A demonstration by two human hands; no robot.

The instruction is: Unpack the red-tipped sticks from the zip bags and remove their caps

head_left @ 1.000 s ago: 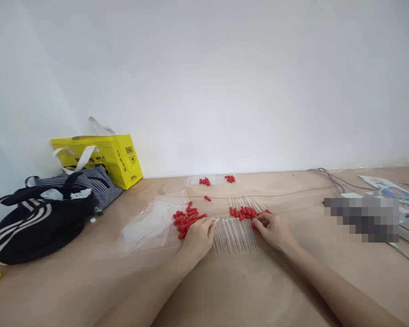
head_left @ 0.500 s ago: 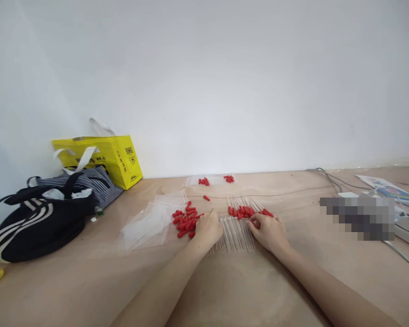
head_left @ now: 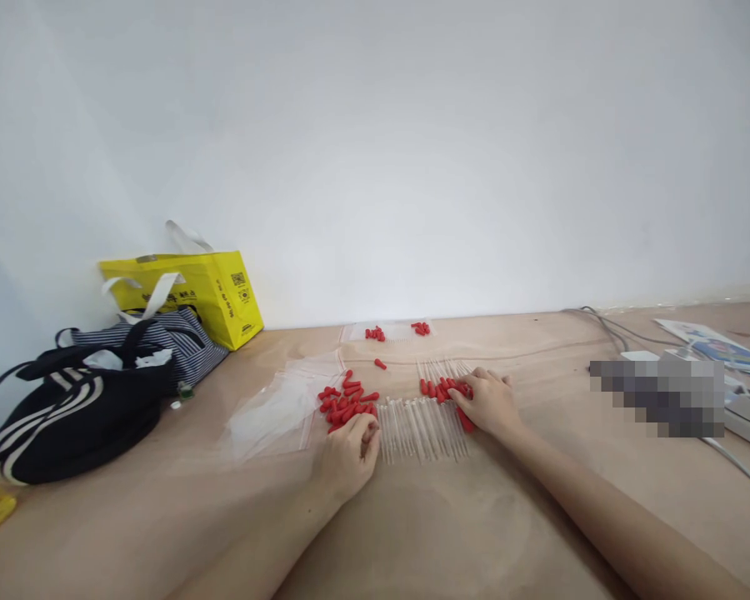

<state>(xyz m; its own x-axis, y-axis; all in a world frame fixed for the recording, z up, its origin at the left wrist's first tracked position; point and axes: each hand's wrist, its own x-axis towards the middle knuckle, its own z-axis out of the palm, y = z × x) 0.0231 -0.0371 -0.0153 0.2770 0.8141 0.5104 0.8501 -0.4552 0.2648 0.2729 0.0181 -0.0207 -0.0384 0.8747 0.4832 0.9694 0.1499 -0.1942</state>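
My left hand (head_left: 350, 454) rests by the lower right of a pile of red rubber bulbs (head_left: 343, 407). Its fingers are curled together; what they hold, if anything, is hidden. Thin clear dropper tubes (head_left: 422, 432) lie side by side between my hands. My right hand (head_left: 488, 403) reaches over a row of red-capped droppers (head_left: 438, 389) whose clear stems point to the wall. Its fingers are closed around a red rubber bulb (head_left: 466, 420), which shows beneath them; whether a tube is attached I cannot tell. One loose red bulb (head_left: 381, 364) lies beyond the pile.
Clear zip bags (head_left: 281, 404) are spread left of the pile. Near the wall lies a filled clear bag (head_left: 397, 332) with red bulbs inside. A black bag (head_left: 81, 417) and a yellow bag (head_left: 216, 292) stand at left. Cables (head_left: 606, 325) and papers (head_left: 718, 343) lie at right.
My left hand has drawn back toward me and left, uncovering more tubes. My right hand has shifted over the right end of the dropper row, and a red bulb now shows under its fingers.
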